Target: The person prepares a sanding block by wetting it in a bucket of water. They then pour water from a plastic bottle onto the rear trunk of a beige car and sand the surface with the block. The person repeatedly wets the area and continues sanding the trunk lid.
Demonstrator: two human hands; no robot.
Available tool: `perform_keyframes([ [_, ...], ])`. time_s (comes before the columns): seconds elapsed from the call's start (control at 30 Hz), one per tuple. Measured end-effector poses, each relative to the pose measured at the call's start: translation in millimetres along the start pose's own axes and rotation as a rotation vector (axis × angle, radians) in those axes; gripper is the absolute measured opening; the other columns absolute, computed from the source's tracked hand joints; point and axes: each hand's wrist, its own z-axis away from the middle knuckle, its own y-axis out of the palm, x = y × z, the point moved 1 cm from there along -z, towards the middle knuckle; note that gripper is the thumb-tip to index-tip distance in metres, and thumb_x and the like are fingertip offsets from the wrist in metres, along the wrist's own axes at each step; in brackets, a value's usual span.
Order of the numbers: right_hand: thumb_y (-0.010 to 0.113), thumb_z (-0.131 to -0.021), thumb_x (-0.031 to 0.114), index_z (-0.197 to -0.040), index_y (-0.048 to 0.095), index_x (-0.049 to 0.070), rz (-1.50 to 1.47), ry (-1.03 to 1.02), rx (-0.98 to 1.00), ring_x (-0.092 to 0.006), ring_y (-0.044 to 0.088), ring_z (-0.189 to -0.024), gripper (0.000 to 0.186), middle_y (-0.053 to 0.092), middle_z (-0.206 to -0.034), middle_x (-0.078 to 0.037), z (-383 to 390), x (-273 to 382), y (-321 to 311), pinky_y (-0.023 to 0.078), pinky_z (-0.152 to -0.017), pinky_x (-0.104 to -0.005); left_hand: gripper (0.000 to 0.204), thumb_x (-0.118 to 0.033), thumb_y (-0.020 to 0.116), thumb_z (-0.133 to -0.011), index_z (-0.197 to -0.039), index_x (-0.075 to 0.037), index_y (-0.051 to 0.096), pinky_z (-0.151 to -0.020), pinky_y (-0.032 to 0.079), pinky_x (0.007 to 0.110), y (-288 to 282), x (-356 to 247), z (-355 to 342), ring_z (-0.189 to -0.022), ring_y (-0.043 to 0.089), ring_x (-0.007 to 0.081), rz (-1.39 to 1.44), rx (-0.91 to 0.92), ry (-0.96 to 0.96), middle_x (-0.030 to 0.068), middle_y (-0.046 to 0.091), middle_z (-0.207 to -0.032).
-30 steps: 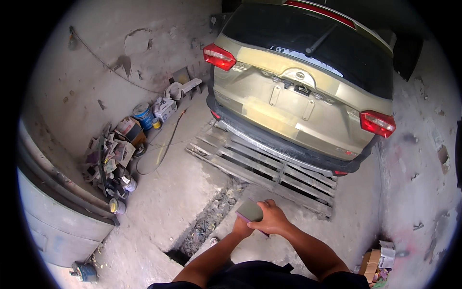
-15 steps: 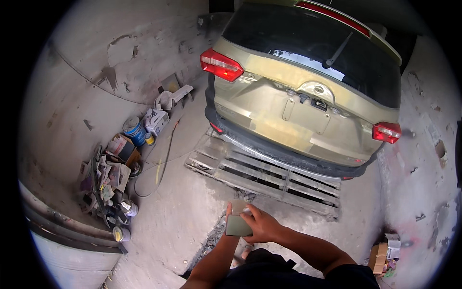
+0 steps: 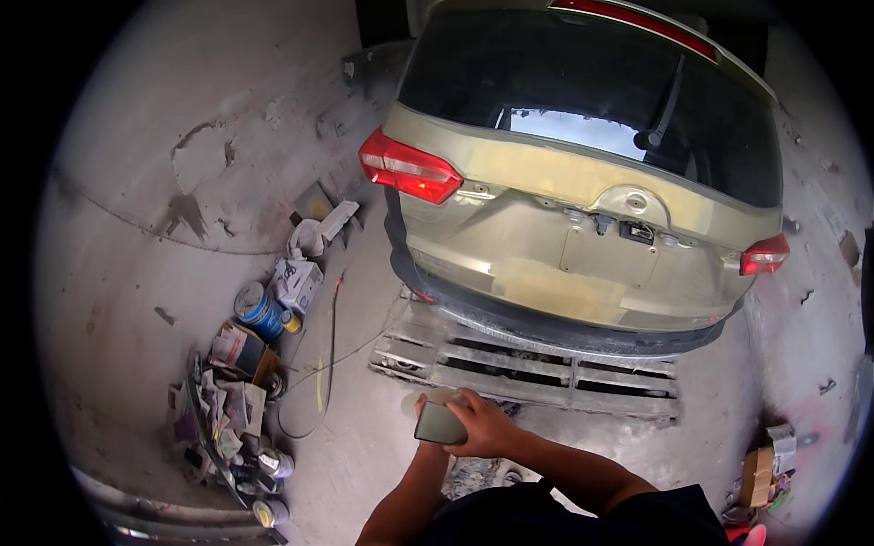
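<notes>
In front of my body both hands hold a flat, olive-grey rectangular piece [image 3: 440, 425] with rounded corners; its exact kind I cannot make out. My left hand [image 3: 431, 450] supports it from beneath and behind, fingers mostly hidden, one fingertip showing at the left edge. My right hand [image 3: 485, 428] grips the top and right side, fingers bent over it. A pale beige area shows just beyond its upper edge, unclear. Ahead stands the rear of a gold car [image 3: 537, 241], its tailgate patched with dull yellowish areas and its emblem spot bare.
A slatted wooden pallet [image 3: 528, 379] lies below the black bumper [image 3: 546, 335]. To the left are a blue bucket [image 3: 261, 314], a white box [image 3: 298, 284], piled scraps [image 3: 238, 409], cans and a hose [image 3: 330, 364]. Cardboard [image 3: 757, 478] leans at the lower right.
My view has shifted, so the car appears larger and lower. The held piece has tilted and moved slightly left in view; both hands keep hold of it.
</notes>
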Motion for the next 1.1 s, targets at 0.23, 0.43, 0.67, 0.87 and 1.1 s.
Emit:
perform_keyframes([
  [0.23,0.085,-0.071,0.040,-0.140,0.048,0.004,-0.193,0.141,-0.094,-0.0450,0.041,-0.138,0.086,0.031,-0.154,-0.030,-94,-29,9,0.042,-0.109,-0.0463,0.064,-0.063,0.040,-0.097,-0.123,-0.007,0.059,-0.095,0.051,0.043,19,-102,-81,-0.108,0.063,0.0294,-0.201,-0.149,-0.032,0.0118,0.065,-0.117],
  [0.43,0.088,-0.071,0.034,-0.140,0.050,0.003,-0.259,0.287,-0.510,-0.0382,0.045,-0.133,0.085,0.044,-0.143,-0.023,-141,-17,-17,0.041,-0.108,-0.0424,0.042,-0.045,0.050,-0.102,-0.127,-0.012,0.055,-0.097,0.050,0.044,93,-185,-154,-0.109,0.063,0.0253,-0.291,0.090,0.087,0.0080,0.065,-0.117],
  [0.67,0.077,-0.086,0.028,-0.146,0.045,0.000,-0.246,0.631,-1.050,-0.0364,0.056,-0.116,0.073,0.051,-0.128,-0.023,-162,-53,-48,0.047,-0.098,-0.0391,0.057,-0.009,0.067,-0.093,-0.142,-0.009,0.037,-0.106,0.043,0.042,247,-211,-247,-0.122,0.054,0.0218,-0.452,0.410,0.327,0.0066,0.054,-0.133],
  [0.87,0.073,-0.090,0.025,-0.144,0.048,0.000,0.132,0.584,-1.220,-0.0436,0.054,-0.123,0.065,0.047,-0.139,-0.029,-213,-88,-82,0.045,-0.103,-0.0412,0.060,-0.007,0.068,-0.091,-0.143,-0.005,0.038,-0.113,0.040,0.046,360,-235,-322,-0.126,0.054,0.0311,-0.829,0.848,0.408,0.0168,0.055,-0.134],
  [1.1,0.078,-0.081,0.016,-0.141,0.054,0.007,0.475,0.611,-1.297,-0.0445,0.048,-0.123,0.064,0.044,-0.139,-0.028,-284,-108,-126,0.043,-0.103,-0.0465,0.060,-0.012,0.070,-0.089,-0.140,-0.003,0.040,-0.109,0.044,0.050,452,-263,-408,-0.124,0.055,0.0339,-1.007,1.156,0.392,0.0176,0.055,-0.130],
])
